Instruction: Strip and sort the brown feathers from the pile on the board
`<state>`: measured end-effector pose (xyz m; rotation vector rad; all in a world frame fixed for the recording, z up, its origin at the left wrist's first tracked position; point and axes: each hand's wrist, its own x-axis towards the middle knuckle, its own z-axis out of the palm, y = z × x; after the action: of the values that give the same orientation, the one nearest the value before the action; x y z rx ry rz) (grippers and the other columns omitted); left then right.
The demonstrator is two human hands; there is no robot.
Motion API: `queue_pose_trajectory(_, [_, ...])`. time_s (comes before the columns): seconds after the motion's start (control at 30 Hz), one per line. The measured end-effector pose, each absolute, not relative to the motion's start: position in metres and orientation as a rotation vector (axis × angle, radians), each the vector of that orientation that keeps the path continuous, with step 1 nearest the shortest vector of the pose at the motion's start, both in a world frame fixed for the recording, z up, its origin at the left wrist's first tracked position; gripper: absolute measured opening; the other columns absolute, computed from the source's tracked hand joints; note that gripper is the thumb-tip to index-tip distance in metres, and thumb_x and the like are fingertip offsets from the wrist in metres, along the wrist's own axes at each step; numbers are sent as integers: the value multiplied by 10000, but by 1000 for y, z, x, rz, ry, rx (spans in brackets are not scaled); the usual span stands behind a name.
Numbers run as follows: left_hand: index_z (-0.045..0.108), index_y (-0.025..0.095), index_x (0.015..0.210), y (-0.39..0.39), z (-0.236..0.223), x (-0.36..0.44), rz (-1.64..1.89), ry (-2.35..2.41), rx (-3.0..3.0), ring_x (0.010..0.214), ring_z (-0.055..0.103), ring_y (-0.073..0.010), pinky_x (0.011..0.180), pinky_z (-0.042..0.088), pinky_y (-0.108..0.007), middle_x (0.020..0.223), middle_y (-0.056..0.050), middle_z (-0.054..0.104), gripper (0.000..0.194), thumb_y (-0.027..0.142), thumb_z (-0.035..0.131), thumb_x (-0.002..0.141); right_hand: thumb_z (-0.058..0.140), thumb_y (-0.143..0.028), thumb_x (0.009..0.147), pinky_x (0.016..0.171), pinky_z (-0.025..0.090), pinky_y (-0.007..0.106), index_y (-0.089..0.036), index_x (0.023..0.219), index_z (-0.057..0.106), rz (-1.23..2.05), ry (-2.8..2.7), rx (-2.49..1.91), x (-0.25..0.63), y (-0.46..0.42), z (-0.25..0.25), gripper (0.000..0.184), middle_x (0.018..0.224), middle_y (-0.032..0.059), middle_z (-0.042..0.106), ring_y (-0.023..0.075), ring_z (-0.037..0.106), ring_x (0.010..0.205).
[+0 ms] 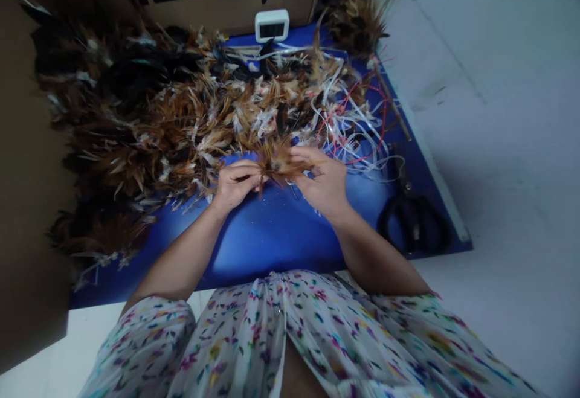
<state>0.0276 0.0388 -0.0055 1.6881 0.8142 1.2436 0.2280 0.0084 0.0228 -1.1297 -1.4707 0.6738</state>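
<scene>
Both of my hands hold a small bunch of brown feathers (280, 157) above the near part of the blue tabletop (272, 229). With thumb and fingertips, my left hand (238, 185) pinches the left side of the bunch. My right hand (324, 180) grips its right side, thumb below and fingers above, partly covered by feather tips. Just beyond the hands lies a wide heap of brown, black and white feathers (181, 114). Right of the heap is a tangle of clear and red strands (353, 120).
Black-handled scissors (414, 220) lie near the table's right edge. A small white device with a dark screen (272, 26) stands before a printed cardboard box (217, 5). More cardboard (27, 174) rises at left. Another feather clump (357, 17) sits at the back right corner.
</scene>
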Motion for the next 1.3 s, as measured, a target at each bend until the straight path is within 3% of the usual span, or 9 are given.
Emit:
queue_pose_trajectory(0.27, [720,168,555,37,3,32,1255,858,1602,478,536,-78,495,431,-220,561,-16,613,322,387,823,767,699,-238,841,794,618,326,-235,1022,753,734,-1499,-1190,227,8,20,189,1046,24,787,174,753,860])
queue_pose_trajectory(0.47, [707,194,564,39,-13,29,1316,919,1432,481,527,-84,501,410,-232,534,15,591,280,353,838,753,682,-189,854,733,589,288,-206,1004,759,827,-1643,-1171,227,8,21,170,903,19,791,163,736,785])
queue_pose_trajectory(0.63, [693,198,571,43,-16,29,1363,948,1286,446,495,-84,492,403,-241,487,32,563,316,427,856,715,667,-228,909,748,549,286,-210,1003,758,654,-1952,-1172,225,5,20,133,901,34,786,166,722,770])
queue_pose_trajectory(0.87, [642,169,550,46,-6,34,1416,878,1150,395,463,-49,513,439,-231,459,55,522,370,418,885,678,513,-240,1003,780,515,338,-145,969,742,319,-2369,-1161,219,6,14,250,842,102,762,215,695,788])
queue_pose_trajectory(1.1, [626,167,559,47,-3,34,1387,887,1065,407,489,-46,500,446,-210,477,50,556,411,460,908,614,529,-236,992,799,501,331,-176,973,730,343,-2421,-1148,216,8,8,210,836,76,744,197,678,785])
queue_pose_trajectory(1.3, [673,154,611,51,-5,33,1403,891,1005,405,478,-34,425,372,-186,569,8,661,398,460,925,574,503,-224,988,822,510,346,-175,955,718,357,-2443,-1091,211,7,1,223,816,78,743,203,671,760])
